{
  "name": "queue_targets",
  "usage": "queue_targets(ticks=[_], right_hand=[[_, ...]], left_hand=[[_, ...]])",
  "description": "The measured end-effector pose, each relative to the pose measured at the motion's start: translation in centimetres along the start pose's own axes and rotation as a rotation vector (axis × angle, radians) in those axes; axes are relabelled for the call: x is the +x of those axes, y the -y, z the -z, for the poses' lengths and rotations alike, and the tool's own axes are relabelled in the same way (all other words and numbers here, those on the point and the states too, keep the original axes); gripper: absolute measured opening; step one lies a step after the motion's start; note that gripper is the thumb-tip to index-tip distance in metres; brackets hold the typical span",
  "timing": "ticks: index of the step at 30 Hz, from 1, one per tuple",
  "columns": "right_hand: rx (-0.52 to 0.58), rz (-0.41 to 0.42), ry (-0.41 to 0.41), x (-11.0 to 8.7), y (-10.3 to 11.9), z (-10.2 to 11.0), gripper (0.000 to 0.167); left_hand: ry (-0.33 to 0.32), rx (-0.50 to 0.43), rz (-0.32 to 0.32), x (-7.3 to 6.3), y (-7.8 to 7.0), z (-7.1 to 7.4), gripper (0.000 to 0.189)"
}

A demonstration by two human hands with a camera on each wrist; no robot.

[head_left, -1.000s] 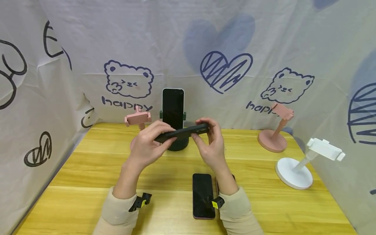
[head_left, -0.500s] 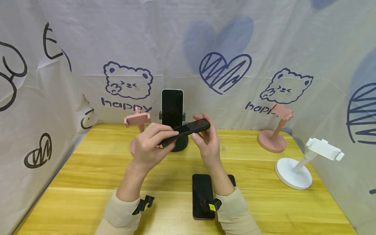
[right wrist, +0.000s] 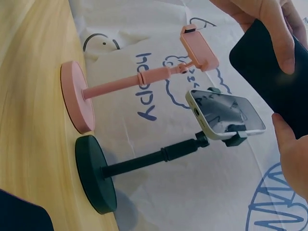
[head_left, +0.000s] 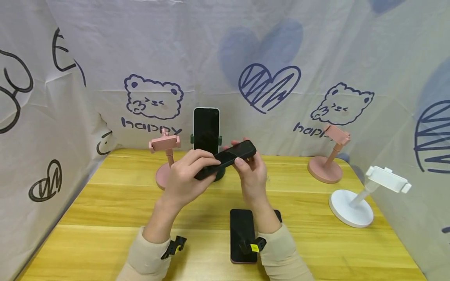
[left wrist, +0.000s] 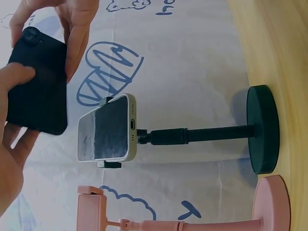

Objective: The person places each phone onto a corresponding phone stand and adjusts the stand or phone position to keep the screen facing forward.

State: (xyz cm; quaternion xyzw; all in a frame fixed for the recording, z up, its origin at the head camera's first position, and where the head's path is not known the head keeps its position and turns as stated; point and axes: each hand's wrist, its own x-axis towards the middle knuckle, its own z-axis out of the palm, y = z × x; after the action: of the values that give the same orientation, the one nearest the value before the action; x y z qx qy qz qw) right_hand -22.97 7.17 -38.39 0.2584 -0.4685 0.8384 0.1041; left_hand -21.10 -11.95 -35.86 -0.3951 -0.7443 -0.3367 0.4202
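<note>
Both hands hold a black phone point(head_left: 236, 153) above the middle of the table, its screen turned partly up toward the head. The left hand point(head_left: 188, 175) grips its lower left end, with fingers over the screen and the thumb behind. At the other end, the right hand point(head_left: 254, 177) pinches the edges between thumb and fingers. In the left wrist view the dark back point(left wrist: 45, 94) and its camera corner show. Just behind, a white-edged phone point(head_left: 206, 128) stands upright in the clamp of a dark green stand point(right wrist: 96, 175).
A pink phone stand point(head_left: 164, 143) is at the back left. Another pink stand point(head_left: 325, 169) and a white stand point(head_left: 351, 208) stand at the right. Two phones lie in front: one dark phone point(head_left: 242, 234), and a second phone point(head_left: 278, 215) mostly hidden by the right forearm.
The held phone has tilted from nearly edge-on to showing its screen, and its right end has risen. The left hand has shifted slightly right. The stands and the lying phones have stayed put.
</note>
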Motion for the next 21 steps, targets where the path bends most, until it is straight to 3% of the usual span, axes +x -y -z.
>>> queue_targets(ticks=[4,8,13,18,21], right_hand=[[-0.002,0.015,0.0,0.3,0.3,0.7,0.073],[0.003,0.027,0.036,0.6,0.8,1.5,0.072],[0.009,0.041,0.11,1.0,1.4,2.4,0.08],[0.037,0.051,0.195,1.1,1.8,3.0,0.088],[0.052,0.044,0.264,1.2,2.0,3.3,0.087]], left_hand=[[0.093,-0.061,0.112,0.1,-0.2,0.5,0.041],[0.135,-0.187,0.266,0.0,-0.3,1.0,0.051],[0.182,-0.355,0.522,0.1,-0.3,1.4,0.041],[0.334,-0.544,0.811,0.1,-0.3,1.5,0.046],[0.415,-0.651,0.92,0.0,-0.1,1.3,0.046]])
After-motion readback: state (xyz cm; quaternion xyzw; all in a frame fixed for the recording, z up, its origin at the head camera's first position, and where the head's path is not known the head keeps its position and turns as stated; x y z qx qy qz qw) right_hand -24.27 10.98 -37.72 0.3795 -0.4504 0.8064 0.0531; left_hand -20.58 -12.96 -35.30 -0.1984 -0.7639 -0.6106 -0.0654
